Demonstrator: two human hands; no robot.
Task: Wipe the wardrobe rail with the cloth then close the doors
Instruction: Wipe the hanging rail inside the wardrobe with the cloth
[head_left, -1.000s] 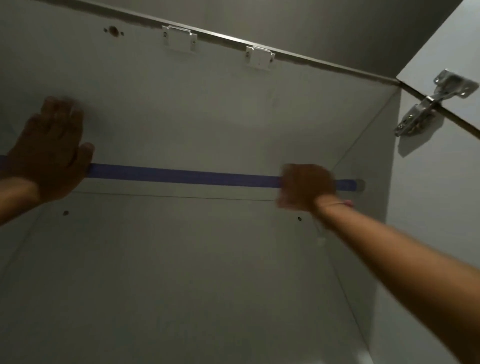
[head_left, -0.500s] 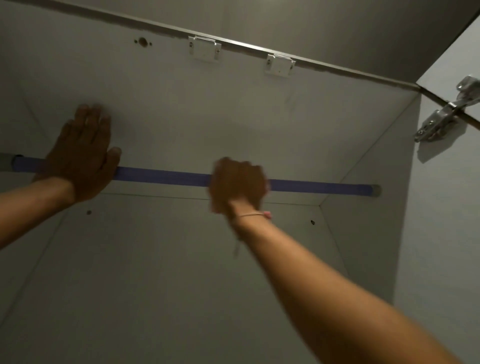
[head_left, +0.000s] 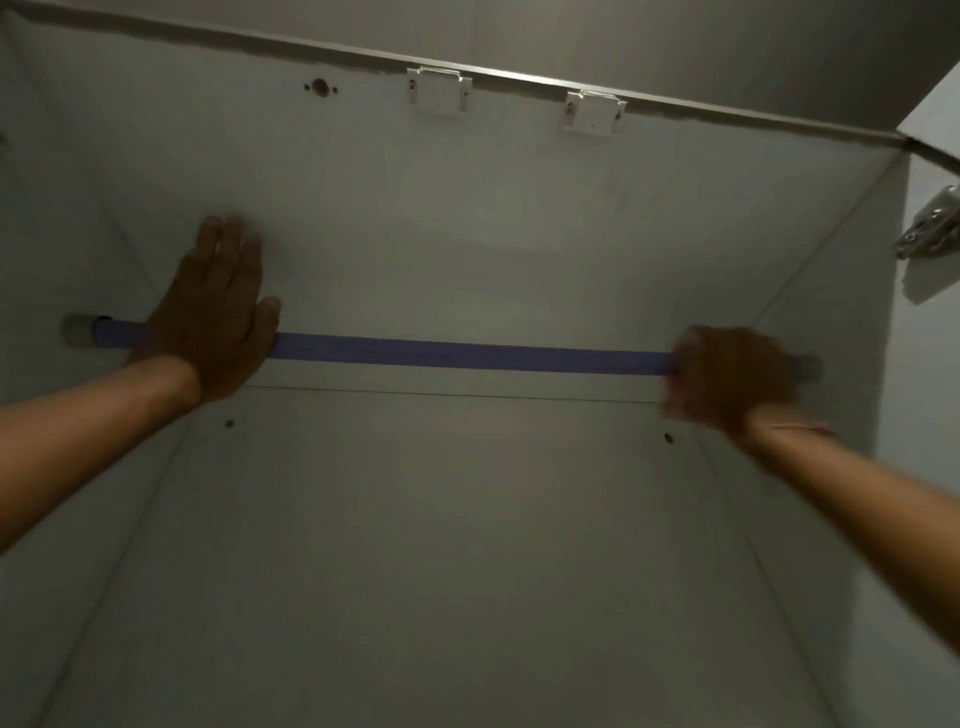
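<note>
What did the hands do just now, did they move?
The right hand slid along the purple rail: near the right end, then to the middle, now back at the right end, closed round the rail. No cloth shows. The left hand stayed flat near the rail's left end. The door hinge is still open.

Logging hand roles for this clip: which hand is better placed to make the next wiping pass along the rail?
Right. The right hand is closed around the purple rail at its right end, while the left hand lies flat and open near the left end.
</note>
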